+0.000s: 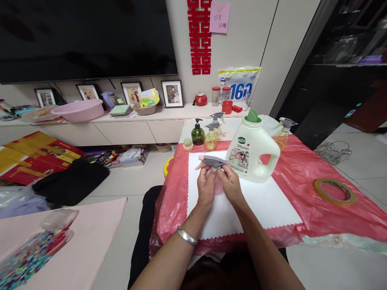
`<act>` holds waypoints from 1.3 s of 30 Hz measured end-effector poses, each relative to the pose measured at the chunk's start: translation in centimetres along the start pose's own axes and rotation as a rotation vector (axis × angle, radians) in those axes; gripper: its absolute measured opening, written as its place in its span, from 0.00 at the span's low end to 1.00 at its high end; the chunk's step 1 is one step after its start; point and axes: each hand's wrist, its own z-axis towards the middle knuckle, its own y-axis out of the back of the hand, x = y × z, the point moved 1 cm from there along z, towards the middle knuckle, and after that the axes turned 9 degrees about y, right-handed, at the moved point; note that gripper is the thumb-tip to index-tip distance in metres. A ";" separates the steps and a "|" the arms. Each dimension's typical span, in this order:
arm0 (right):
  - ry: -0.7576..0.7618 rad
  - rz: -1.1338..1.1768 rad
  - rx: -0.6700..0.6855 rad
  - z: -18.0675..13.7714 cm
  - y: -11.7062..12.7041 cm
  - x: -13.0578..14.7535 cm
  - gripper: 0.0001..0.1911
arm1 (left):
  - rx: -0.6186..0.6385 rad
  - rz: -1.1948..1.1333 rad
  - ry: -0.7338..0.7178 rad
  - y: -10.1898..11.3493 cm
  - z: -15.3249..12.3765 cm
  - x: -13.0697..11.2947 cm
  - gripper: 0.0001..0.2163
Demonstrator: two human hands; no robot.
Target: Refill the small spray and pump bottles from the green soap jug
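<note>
- Head view: left hand [205, 188] and right hand [230, 184] grasp a grey plastic spray head [215, 161] above a white zigzag-edged sheet [266, 211].
- White handled plastic jug [254, 141] stands just beyond the right hand.
- Both hands partly hide a pink rounded part [218, 187] below.

"Where to find the spray bottle [218, 187]?"
"Just off the view's centre, between four and five o'clock — held roughly upright."
"Looking how?"
"Pinkish below, topped with a grey spray head [215, 160] — aiming its peach nozzle [201, 158] toward nine o'clock."
</note>
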 end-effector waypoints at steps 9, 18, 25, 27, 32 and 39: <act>-0.003 0.008 -0.034 -0.4 -0.2 0.3 0.15 | 0.113 -0.067 -0.024 0.2 -0.4 -0.9 0.22; 0.016 -0.019 0.010 0.0 0.3 0.6 0.17 | 0.102 -0.113 0.037 0.0 0.1 -0.7 0.22; 0.017 -0.013 0.108 0.7 1.0 0.6 0.18 | 0.081 -0.086 0.031 -0.1 0.0 -1.0 0.19; 0.024 -0.010 0.133 0.9 1.2 0.6 0.17 | 0.071 -0.069 0.022 -0.2 0.0 -1.3 0.19; 0.024 -0.012 0.131 1.0 1.2 0.6 0.17 | 0.079 -0.048 0.003 -0.3 0.0 -1.5 0.19; -0.006 -0.051 0.002 0.3 0.5 1.0 0.16 | 0.123 -0.098 0.007 0.3 0.0 -0.8 0.19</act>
